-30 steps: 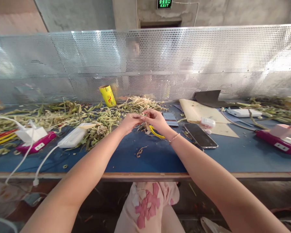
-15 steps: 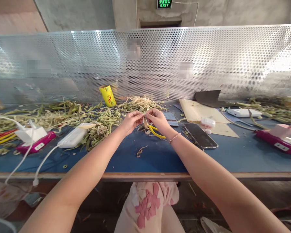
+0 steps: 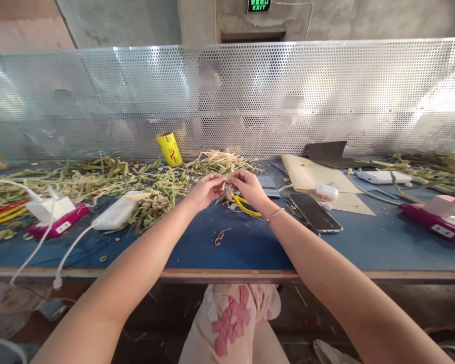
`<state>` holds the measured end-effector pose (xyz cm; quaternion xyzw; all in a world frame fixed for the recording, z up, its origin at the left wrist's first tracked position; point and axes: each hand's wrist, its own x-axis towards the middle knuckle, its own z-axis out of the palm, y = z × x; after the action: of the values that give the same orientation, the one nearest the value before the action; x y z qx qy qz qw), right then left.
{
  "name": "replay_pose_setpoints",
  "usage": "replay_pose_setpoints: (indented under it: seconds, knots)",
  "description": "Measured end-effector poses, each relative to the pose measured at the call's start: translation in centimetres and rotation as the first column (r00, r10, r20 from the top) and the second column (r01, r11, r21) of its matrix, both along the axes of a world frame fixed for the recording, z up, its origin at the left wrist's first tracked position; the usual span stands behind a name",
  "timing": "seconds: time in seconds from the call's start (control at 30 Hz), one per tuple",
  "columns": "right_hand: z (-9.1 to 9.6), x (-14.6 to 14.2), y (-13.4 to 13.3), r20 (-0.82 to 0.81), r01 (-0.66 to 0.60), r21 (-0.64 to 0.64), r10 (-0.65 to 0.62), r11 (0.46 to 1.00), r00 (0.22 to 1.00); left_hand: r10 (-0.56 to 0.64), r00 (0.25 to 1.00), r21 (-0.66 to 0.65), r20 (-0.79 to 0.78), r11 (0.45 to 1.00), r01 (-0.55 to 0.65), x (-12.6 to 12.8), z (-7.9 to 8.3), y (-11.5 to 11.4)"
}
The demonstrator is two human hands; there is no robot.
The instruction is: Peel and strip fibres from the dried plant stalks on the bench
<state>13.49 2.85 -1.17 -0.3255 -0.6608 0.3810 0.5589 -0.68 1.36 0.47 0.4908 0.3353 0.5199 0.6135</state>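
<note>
Above the middle of the blue table, my left hand (image 3: 207, 191) and my right hand (image 3: 246, 182) meet at their fingertips. Both are closed in a pinch on a small, pale dried plant piece (image 3: 229, 192), mostly covered by the fingers. A yellow loop-shaped handle (image 3: 246, 208) shows just below my right hand; what it belongs to is hidden. Behind the hands lies a heap of dried stalks and leaves (image 3: 220, 163), with a blue-grey card (image 3: 268, 186) to its right. One curled brown scrap (image 3: 222, 235) rests on the table nearer to me.
Greenish plant heaps (image 3: 163, 194) spread leftward, beside a white power bank (image 3: 117, 212) and a magenta power strip (image 3: 62, 225). A yellow cardboard tube (image 3: 170, 149) leans at the back. Rightward are a phone (image 3: 314, 213), an earbud case (image 3: 326, 192) and beige paper (image 3: 311, 174). A perforated metal screen (image 3: 242, 96) borders the table.
The fingertips have shifted very slightly around the small plant piece. The whole view has moved a few pixels; the things on the table stay where they were.
</note>
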Motion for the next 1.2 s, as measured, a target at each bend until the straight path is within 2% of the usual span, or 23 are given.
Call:
replay_pose_setpoints:
  seconds: [0.17, 0.37, 0.5, 0.7, 0.87, 1.03, 1.2]
  knots:
    - [-0.2, 0.2, 0.1, 0.082, 0.052, 0.090, -0.059, 0.995, 0.995, 0.014, 0.999, 0.056, -0.042, 0.998, -0.011, 0.0, -0.2, 0.1]
    - [0.1, 0.5, -0.8, 0.307, 0.030, 0.362, -0.150, 0.932, 0.940, 0.092, 0.993, 0.147, -0.068, 0.986, -0.081, 0.1, -0.6, 0.4]
    - [0.2, 0.5, -1.1, 0.354, 0.033, 0.403, -0.190, 0.914, 0.916, 0.133, 0.989, 0.159, -0.067, 0.980, -0.121, 0.4, -0.7, 0.2]
    - [0.1, 0.5, -0.8, 0.285, 0.081, 0.366, -0.194, 0.927, 0.939, 0.149, 0.984, 0.181, -0.100, 0.975, -0.130, 0.7, -0.8, 0.0]
    - [0.4, 0.3, -0.6, 0.208, 0.150, 0.188, -0.188, 0.971, 0.960, 0.148, 0.977, 0.245, -0.150, 0.963, -0.108, 0.7, -0.7, -0.1]
    - [0.4, 0.3, -0.3, 0.133, 0.103, 0.006, -0.103, 0.995, 0.986, 0.173, 0.955, 0.350, -0.239, 0.933, -0.081, 0.5, -0.9, 0.2]
    - [0.3, 0.2, -0.2, 0.003, 0.021, -0.131, -0.021, 0.991, 1.000, 0.219, 0.922, 0.433, -0.318, 0.899, -0.064, 0.4, -1.1, 0.5]
